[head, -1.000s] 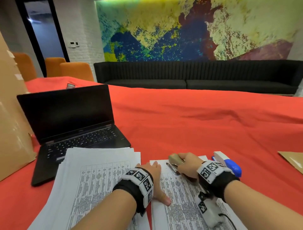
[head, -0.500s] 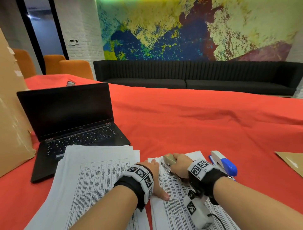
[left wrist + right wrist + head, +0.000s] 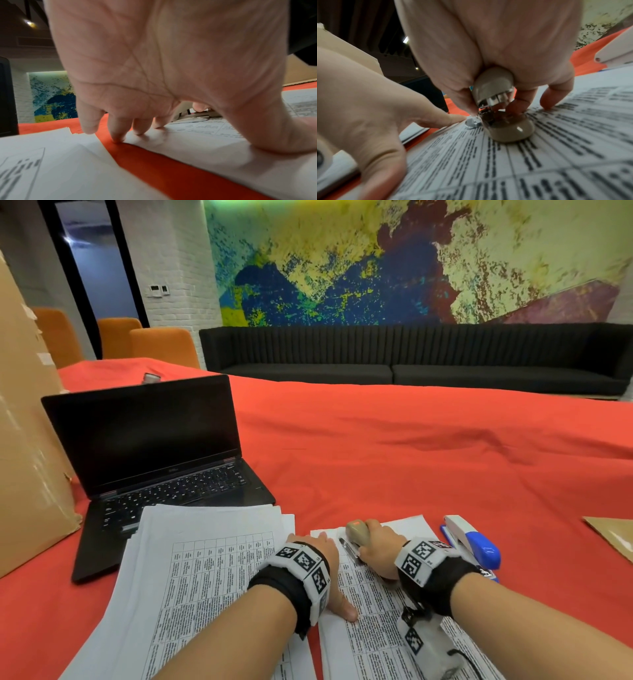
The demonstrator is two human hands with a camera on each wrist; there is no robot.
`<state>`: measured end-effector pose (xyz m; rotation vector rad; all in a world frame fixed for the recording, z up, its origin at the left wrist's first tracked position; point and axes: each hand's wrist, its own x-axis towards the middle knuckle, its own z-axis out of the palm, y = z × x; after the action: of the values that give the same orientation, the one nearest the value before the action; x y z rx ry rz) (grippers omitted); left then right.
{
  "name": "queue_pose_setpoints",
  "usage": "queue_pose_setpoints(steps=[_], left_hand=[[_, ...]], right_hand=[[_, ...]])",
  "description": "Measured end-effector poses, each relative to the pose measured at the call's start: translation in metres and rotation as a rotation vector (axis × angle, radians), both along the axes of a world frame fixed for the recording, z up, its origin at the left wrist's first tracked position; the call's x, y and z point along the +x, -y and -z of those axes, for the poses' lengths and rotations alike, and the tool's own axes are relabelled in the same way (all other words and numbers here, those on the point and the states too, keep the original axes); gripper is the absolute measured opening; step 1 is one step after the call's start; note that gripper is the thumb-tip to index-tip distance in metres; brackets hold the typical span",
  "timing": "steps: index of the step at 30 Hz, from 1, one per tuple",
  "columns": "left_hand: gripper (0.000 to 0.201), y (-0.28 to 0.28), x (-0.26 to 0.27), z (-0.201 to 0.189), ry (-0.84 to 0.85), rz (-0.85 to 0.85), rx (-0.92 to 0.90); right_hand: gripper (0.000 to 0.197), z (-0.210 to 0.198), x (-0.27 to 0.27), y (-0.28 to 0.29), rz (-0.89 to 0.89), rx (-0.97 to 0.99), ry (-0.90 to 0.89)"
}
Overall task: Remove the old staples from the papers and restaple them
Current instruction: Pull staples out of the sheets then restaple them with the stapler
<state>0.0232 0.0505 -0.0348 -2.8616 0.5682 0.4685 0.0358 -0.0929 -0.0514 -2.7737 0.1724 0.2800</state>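
Note:
A printed set of papers (image 3: 370,611) lies on the red tablecloth in front of me. My left hand (image 3: 327,546) presses flat on its upper left part, fingers straight (image 3: 128,128) and thumb spread on the sheet. My right hand (image 3: 376,546) grips a small beige stapler (image 3: 356,534) that stands on the paper near its top left corner. In the right wrist view the stapler's metal mouth (image 3: 488,108) sits on the sheet beside the left index fingertip (image 3: 453,119). A second, blue and white stapler (image 3: 472,542) lies just right of the papers.
A thicker stack of printed sheets (image 3: 205,559) lies to the left, partly over an open black laptop (image 3: 154,440). A cardboard box (image 3: 27,457) stands at the far left. A brown envelope corner (image 3: 613,535) shows at the right edge. Red cloth stretches beyond.
My right hand with the beige stapler has edged slightly left along the top of the paper. The left hand stays pressed on the sheet.

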Motion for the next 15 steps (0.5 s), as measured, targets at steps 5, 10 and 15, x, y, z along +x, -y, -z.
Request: queue_pose_setpoints(steps=[5,10,15], left_hand=[[0.125,-0.001,0.0,0.001,0.005,0.022,-0.004],[0.124,-0.002,-0.002,0.0,0.005,0.034,0.024],[0.127,-0.003,0.002,-0.001,-0.035,0.026,-0.001]], right_hand=[[0.045,-0.001,-0.007,0.002,-0.007,0.043,-0.015],[0.044,-0.005,0.005,-0.017,0.07,0.022,0.022],[0.033,-0.02,0.019,-0.017,0.137,0.014,0.04]])
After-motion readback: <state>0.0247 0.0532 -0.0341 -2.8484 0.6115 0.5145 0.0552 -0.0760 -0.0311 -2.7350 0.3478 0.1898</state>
